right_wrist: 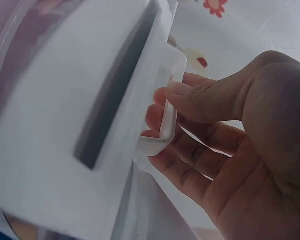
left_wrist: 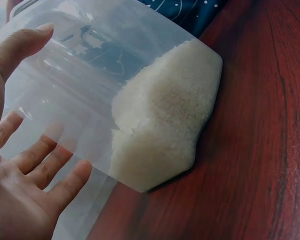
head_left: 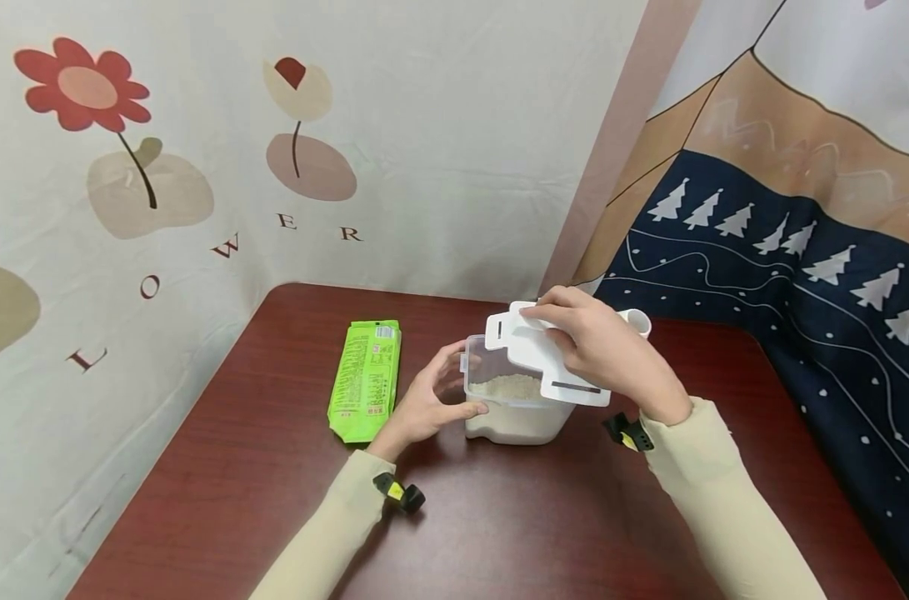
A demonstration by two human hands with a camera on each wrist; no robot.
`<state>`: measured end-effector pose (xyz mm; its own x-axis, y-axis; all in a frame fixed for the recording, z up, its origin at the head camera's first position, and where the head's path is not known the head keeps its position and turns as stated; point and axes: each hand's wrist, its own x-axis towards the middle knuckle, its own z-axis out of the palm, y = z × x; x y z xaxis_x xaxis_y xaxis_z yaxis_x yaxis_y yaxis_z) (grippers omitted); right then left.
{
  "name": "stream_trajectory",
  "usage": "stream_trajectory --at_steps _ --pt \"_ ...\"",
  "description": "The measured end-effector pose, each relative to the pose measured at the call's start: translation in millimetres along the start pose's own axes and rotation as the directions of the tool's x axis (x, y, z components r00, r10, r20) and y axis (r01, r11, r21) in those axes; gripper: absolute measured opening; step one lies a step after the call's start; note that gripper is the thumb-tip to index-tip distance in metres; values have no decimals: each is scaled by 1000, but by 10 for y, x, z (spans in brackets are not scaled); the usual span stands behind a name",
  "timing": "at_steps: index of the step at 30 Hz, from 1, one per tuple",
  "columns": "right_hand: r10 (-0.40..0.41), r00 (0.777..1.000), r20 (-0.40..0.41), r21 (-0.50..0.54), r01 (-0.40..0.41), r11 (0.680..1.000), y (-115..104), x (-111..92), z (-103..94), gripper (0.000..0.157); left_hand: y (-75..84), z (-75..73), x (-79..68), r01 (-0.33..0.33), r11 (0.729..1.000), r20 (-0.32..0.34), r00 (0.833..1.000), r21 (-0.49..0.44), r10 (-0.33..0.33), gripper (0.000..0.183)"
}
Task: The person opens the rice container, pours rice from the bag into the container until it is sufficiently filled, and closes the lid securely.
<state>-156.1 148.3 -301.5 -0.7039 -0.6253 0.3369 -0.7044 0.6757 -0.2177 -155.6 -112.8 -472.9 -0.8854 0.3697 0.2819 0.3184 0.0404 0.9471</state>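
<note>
A clear plastic container [head_left: 517, 421], partly filled with white rice-like grains [left_wrist: 165, 100], stands upright on the table. My left hand [head_left: 432, 404] holds its left side, thumb toward the front and fingers spread around toward the back. Above the container's right part is a white plastic lid [head_left: 532, 342], tilted and away from part of the rim, so the grains show. My right hand [head_left: 611, 346] grips this lid from above; in the right wrist view, thumb and fingers pinch a looped tab [right_wrist: 165, 120] at its edge.
A bright green printed packet [head_left: 366, 379] lies flat on the dark red wooden table [head_left: 484, 533], left of the container. A white round-ended object [head_left: 637, 321] shows behind my right hand, partly hidden. Printed fabric [head_left: 454, 167] hangs behind the table and along its right side.
</note>
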Motion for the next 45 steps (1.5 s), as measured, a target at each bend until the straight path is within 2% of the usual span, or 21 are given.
stream_trajectory --at_steps 11,22,30,39,45 --pt "-78 997 16 18 78 997 -198 140 174 38 3 2 -1 18 1000 -1 1000 -4 -18 86" --pt "-97 995 17 22 97 995 -283 159 336 36 32 12 -10 55 998 1 998 -17 -55 86" --pt "-122 992 24 -4 122 993 -306 163 385 36 32 6 -5 59 998 -19 998 34 -59 84" --pt "-128 992 15 -7 128 992 -306 156 392 37 38 -3 -15 72 996 -30 997 46 -71 83" --pt "-124 992 33 -14 125 992 -312 163 404 38 16 -10 -15 52 998 -20 999 47 -51 84"
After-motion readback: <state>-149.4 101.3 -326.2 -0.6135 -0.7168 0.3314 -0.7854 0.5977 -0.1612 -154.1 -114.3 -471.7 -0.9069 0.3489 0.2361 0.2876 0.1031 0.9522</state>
